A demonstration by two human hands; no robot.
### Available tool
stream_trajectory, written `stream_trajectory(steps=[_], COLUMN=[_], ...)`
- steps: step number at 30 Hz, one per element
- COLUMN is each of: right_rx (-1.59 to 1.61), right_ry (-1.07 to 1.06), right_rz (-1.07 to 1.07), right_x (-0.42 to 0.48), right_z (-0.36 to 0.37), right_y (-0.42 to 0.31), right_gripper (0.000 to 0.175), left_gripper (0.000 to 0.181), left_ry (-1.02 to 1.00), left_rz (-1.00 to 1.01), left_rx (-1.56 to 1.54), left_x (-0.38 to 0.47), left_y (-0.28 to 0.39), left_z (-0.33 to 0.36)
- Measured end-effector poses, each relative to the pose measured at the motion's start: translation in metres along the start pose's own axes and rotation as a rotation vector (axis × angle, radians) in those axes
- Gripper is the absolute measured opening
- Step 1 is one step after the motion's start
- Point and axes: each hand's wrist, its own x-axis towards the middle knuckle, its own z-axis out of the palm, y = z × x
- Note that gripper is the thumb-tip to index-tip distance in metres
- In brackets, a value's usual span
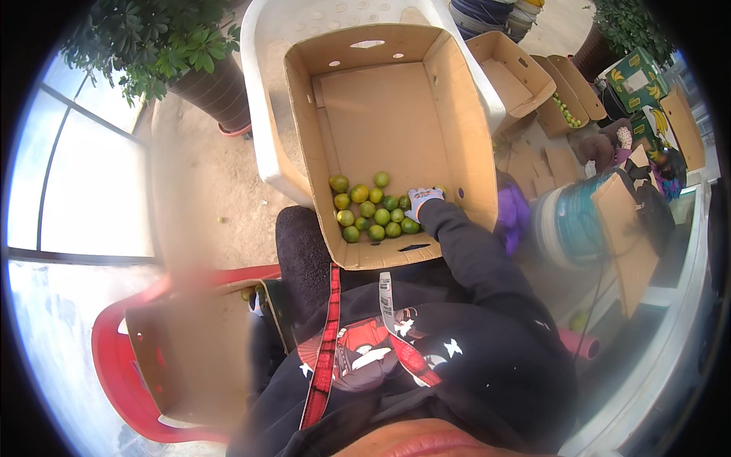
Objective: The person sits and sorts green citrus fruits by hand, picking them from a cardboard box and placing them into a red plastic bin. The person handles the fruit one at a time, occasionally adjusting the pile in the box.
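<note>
In front of me a large open cardboard box (377, 120) rests on a white plastic chair (268, 154). Green and yellowish citrus fruit (367, 209) lie in its near left part. My right hand (424, 200), in a grey-white glove, reaches down at the right edge of this fruit; its fingertips are hidden. On the left, a second cardboard box (188, 354) sits on a red plastic chair (114, 343). My left hand (256, 305), also gloved, is inside that box beside a few citrus fruit (246, 293). Only part of it shows, and its grip is hidden.
Potted plants (211, 91) stand at the upper left and upper right. More cardboard boxes (511, 74), one with small fruit (566, 109), are at the right. A person (608, 143) sits beyond a teal and white bucket stack (571, 223).
</note>
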Motion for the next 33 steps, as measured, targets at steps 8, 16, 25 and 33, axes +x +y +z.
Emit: stream_trajectory(steps=[8,16,25,33], right_rx=[-0.046,-0.005,0.248,0.473], right_ry=[0.002,-0.014,0.115,0.645], right_rz=[-0.018,-0.041,-0.108,-0.827], right_x=[0.006,0.005,-0.022,-0.111], right_z=[0.007,-0.012,-0.031,-0.077], right_y=[0.0,-0.013,0.0,-0.108], right_gripper=[0.069,0.057,0.058,0.055], left_gripper=[0.041,0.036,0.042,0.054], left_ry=[-0.199,-0.194,0.448,-0.216], left_rz=[-0.431,-0.511,-0.349,0.152], left_rx=[-0.659,-0.889,-0.835,-0.749], left_x=[0.027,0.036,0.002,-0.034], left_y=[-0.047,-0.122,0.038,0.322], left_z=[0.017,0.006,-0.018,-0.007])
